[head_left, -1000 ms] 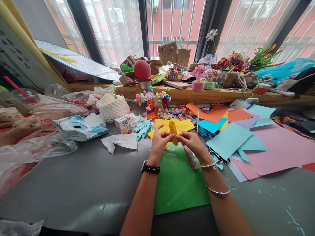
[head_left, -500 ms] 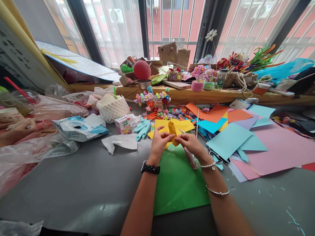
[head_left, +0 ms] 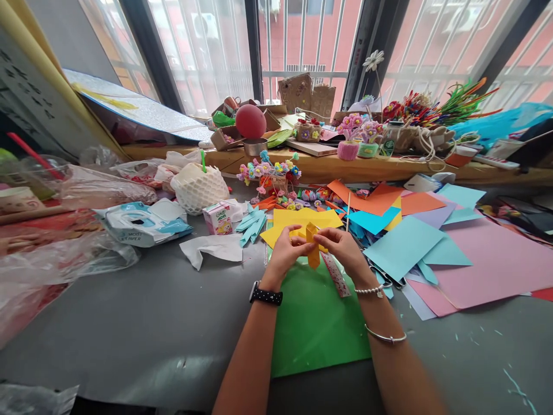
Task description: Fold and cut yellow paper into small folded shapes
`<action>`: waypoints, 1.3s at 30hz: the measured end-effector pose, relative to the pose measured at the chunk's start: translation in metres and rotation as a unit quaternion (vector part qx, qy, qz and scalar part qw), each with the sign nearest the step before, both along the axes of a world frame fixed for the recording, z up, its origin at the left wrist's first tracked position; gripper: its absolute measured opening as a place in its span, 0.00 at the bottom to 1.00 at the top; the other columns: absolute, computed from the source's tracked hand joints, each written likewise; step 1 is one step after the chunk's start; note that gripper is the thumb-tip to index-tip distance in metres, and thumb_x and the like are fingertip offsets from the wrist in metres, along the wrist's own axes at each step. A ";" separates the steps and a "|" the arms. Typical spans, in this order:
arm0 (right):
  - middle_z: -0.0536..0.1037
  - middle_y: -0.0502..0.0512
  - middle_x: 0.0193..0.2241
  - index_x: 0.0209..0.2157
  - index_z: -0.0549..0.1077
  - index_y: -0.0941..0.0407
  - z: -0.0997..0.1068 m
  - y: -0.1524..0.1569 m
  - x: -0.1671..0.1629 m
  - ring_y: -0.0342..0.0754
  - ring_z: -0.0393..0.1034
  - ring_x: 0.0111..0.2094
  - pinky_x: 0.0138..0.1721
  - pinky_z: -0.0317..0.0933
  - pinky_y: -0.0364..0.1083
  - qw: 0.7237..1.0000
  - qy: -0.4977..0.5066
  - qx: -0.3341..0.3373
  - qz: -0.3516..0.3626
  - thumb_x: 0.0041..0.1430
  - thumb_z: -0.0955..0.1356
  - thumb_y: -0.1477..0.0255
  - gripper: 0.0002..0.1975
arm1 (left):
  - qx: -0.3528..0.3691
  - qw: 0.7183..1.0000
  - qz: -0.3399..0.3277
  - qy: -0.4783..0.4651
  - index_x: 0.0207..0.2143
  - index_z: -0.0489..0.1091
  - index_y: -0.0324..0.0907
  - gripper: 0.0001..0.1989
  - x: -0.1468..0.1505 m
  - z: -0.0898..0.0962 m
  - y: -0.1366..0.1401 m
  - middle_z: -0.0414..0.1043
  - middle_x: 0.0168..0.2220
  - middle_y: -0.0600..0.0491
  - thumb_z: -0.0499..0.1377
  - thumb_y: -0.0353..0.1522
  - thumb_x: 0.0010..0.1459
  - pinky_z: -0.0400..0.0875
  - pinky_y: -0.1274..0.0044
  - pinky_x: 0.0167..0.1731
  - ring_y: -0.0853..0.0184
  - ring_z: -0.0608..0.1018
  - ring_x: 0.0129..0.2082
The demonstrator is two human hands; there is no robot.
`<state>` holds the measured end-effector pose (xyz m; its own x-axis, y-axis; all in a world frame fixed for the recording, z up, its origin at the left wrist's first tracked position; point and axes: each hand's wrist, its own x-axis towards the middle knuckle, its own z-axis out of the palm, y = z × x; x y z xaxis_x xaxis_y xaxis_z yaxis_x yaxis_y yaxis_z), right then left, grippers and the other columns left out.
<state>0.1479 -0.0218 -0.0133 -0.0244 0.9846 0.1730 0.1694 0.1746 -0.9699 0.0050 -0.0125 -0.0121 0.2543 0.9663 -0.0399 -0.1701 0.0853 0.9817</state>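
Observation:
A folded piece of yellow paper (head_left: pixel 314 257) is held upright above the table between both hands. My left hand (head_left: pixel 286 252) pinches its left side around the middle. At its upper right edge, the thumb and fingers of my right hand (head_left: pixel 343 249) are closed on it. Beneath my wrists lies a green sheet (head_left: pixel 319 334), with a red-and-white patterned strip (head_left: pixel 336 276) on it near my right wrist. Yellow paper sheets (head_left: pixel 328 217) lie just behind my hands.
Coloured paper sheets (head_left: pixel 496 259) and scissors (head_left: pixel 386 278) lie to the right. Left are a wipes pack (head_left: pixel 142 225), a pink carton (head_left: pixel 218 219), a white tissue (head_left: pixel 211 248) and light-blue paper strips (head_left: pixel 252 225). Small craft flowers (head_left: pixel 268 170) stand before the cluttered sill.
The folded yellow paper has been turned and lowered slightly, and my fingers have shifted on it. At the far left, another person's hand has gone out of view.

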 end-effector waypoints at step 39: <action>0.71 0.51 0.23 0.26 0.68 0.59 0.001 0.001 0.007 0.42 0.65 0.22 0.23 0.58 0.42 0.997 0.068 -0.013 -0.020 0.39 0.69 0.64 0.13 | 0.043 0.998 0.013 0.033 0.33 0.62 0.37 0.16 -0.003 0.003 0.001 0.68 0.22 0.56 0.62 0.33 0.40 0.66 0.81 0.22 0.72 0.74 0.22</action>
<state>0.1549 -0.0203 -0.0125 0.0366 0.9884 0.1471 0.0414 0.1456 -0.9885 0.0023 -0.0120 -0.0088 0.2281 0.9732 0.0275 -0.1064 -0.0032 0.9943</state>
